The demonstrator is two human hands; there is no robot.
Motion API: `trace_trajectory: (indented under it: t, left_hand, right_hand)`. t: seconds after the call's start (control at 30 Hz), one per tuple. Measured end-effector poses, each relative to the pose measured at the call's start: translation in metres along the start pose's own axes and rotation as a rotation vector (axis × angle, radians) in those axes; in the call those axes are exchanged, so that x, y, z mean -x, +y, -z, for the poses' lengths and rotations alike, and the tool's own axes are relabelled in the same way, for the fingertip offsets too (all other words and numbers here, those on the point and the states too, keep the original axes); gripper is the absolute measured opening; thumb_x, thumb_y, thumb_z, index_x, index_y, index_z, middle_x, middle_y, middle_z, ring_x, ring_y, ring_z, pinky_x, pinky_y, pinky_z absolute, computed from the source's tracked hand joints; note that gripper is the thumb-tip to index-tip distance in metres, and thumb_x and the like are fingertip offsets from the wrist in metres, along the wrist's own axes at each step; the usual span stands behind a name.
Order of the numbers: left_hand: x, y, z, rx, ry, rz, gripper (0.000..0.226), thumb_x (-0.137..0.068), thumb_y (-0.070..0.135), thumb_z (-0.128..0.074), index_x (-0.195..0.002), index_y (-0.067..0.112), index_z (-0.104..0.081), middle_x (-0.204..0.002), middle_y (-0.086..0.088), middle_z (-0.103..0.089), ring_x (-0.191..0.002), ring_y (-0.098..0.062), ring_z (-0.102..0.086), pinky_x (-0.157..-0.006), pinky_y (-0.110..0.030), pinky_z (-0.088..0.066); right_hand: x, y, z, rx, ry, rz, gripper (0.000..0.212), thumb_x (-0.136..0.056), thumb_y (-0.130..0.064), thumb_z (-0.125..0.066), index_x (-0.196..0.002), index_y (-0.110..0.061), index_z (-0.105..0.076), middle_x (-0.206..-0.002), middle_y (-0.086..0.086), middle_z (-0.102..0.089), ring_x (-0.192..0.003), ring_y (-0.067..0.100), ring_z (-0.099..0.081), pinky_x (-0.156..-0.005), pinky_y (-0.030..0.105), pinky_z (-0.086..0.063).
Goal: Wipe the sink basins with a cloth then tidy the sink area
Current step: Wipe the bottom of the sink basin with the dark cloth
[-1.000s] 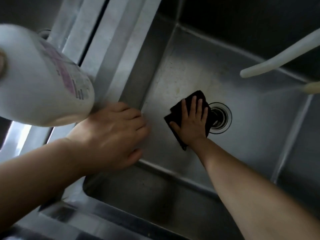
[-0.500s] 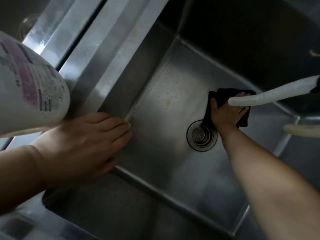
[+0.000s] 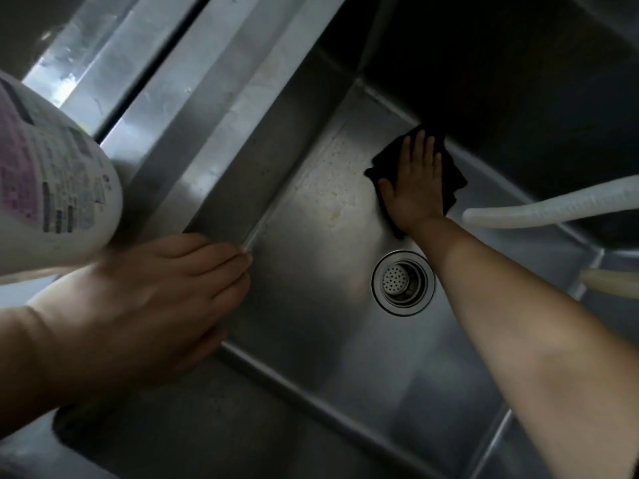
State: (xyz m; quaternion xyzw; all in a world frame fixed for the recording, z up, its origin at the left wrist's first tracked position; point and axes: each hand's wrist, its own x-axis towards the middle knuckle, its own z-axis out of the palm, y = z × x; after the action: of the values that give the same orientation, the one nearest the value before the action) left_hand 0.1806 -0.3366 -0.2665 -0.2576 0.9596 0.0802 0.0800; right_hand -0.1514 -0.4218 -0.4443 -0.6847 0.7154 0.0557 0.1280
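A stainless steel sink basin fills the view, with a round drain strainer in its floor. My right hand lies flat, fingers spread, pressing a black cloth onto the basin floor near the far wall, beyond the drain. My left hand rests palm down on the basin's left rim, holding nothing. Pale speckled residue marks the floor left of the cloth.
A large white bottle with a pink and grey label stands on the rim at the left, close to my left hand. A white hose reaches in from the right over the basin. A second pale tube end shows at the right edge.
My right hand has slid the cloth from beside the drain up and away to the basin's far side, fingers now spread flat. My left hand stays on the rim.
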Motion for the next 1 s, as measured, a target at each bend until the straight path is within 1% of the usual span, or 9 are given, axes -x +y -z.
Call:
trace_trajectory:
  t: [0.07, 0.23, 0.3, 0.43, 0.6, 0.73, 0.87, 0.93, 1.0]
  left_hand:
    - [0.001, 0.000, 0.000, 0.003, -0.014, 0.000, 0.051, -0.065, 0.038, -0.064, -0.104, 0.005, -0.071, -0.114, -0.017, -0.067, -0.110, -0.027, -0.047, -0.092, -0.039, -0.034]
    - [-0.001, 0.000, 0.009, -0.014, -0.036, -0.018, 0.047, -0.072, 0.038, -0.054, -0.101, 0.006, -0.072, -0.109, -0.015, -0.069, -0.107, -0.028, -0.052, -0.091, -0.038, -0.034]
    - [0.000, 0.000, 0.011, -0.006, -0.063, -0.013, 0.046, -0.074, 0.038, -0.051, -0.101, 0.006, -0.071, -0.109, -0.014, -0.069, -0.103, -0.030, -0.061, -0.092, -0.037, -0.034]
    - [0.001, 0.000, 0.014, -0.003, -0.090, -0.003, 0.042, -0.076, 0.036, -0.050, -0.098, 0.007, -0.072, -0.106, -0.014, -0.069, -0.101, -0.030, -0.063, -0.093, -0.037, -0.034]
    - [0.000, 0.000, 0.013, -0.010, -0.061, -0.021, 0.040, -0.068, 0.036, -0.058, -0.093, 0.009, -0.073, -0.101, -0.012, -0.071, -0.098, -0.028, -0.064, -0.092, -0.036, -0.034]
    - [-0.002, -0.002, 0.014, 0.018, -0.071, -0.014, 0.039, -0.067, 0.037, -0.055, -0.089, 0.010, -0.074, -0.097, -0.010, -0.072, -0.094, -0.026, -0.065, -0.091, -0.034, -0.034]
    - [-0.004, -0.001, 0.016, 0.014, -0.096, -0.009, 0.036, -0.068, 0.036, -0.056, -0.089, 0.011, -0.073, -0.096, -0.011, -0.071, -0.093, -0.027, -0.067, -0.090, -0.035, -0.034]
    - [-0.002, -0.001, 0.014, -0.007, -0.109, 0.008, 0.036, -0.069, 0.035, -0.056, -0.089, 0.010, -0.073, -0.097, -0.011, -0.071, -0.093, -0.027, -0.067, -0.090, -0.035, -0.034]
    - [0.001, -0.004, 0.016, 0.003, -0.109, 0.015, 0.036, -0.073, 0.033, -0.052, -0.090, 0.011, -0.074, -0.098, -0.010, -0.071, -0.094, -0.026, -0.067, -0.090, -0.034, -0.034]
  right_hand:
    - [0.009, -0.006, -0.005, 0.011, -0.024, 0.092, 0.076, -0.094, -0.043, -0.037, -0.150, -0.005, -0.002, -0.157, 0.019, 0.005, -0.145, 0.033, 0.008, -0.116, 0.041, 0.006]
    - [0.052, -0.030, -0.022, 0.024, -0.052, 0.245, 0.077, -0.090, -0.048, -0.028, -0.149, -0.003, -0.007, -0.156, 0.021, -0.004, -0.145, 0.034, 0.003, -0.117, 0.044, 0.003]
    - [0.073, -0.043, -0.032, 0.027, -0.062, 0.291, 0.078, -0.091, -0.050, -0.031, -0.149, -0.002, -0.007, -0.155, 0.022, -0.006, -0.144, 0.035, 0.002, -0.117, 0.045, 0.002]
    - [0.111, -0.067, -0.051, 0.036, -0.083, 0.428, 0.082, -0.089, -0.052, -0.036, -0.148, -0.002, -0.008, -0.154, 0.019, -0.002, -0.143, 0.033, 0.002, -0.116, 0.045, 0.000]
    - [0.093, -0.043, -0.041, 0.019, -0.095, 0.625, 0.084, -0.089, -0.056, -0.040, -0.148, -0.006, -0.009, -0.155, 0.014, -0.005, -0.144, 0.027, -0.002, -0.116, 0.044, -0.007]
    - [0.057, -0.017, -0.020, -0.139, -0.025, 0.270, 0.088, -0.084, -0.052, -0.057, -0.147, -0.004, -0.020, -0.156, 0.021, -0.005, -0.144, 0.033, -0.002, -0.117, 0.042, 0.000]
    - [0.024, -0.008, -0.010, -0.211, 0.093, -0.096, 0.081, -0.085, -0.051, -0.045, -0.147, -0.003, -0.023, -0.152, 0.029, -0.014, -0.140, 0.044, -0.013, -0.117, 0.049, -0.007]
    - [0.008, -0.014, -0.007, -0.223, 0.104, -0.185, 0.077, -0.091, -0.048, -0.043, -0.148, -0.003, -0.017, -0.152, 0.030, -0.011, -0.140, 0.044, -0.011, -0.116, 0.047, -0.003]
    - [-0.010, -0.021, -0.007, -0.176, 0.110, -0.181, 0.074, -0.096, -0.044, -0.043, -0.149, -0.004, -0.011, -0.153, 0.029, -0.007, -0.141, 0.043, -0.008, -0.116, 0.045, 0.001]
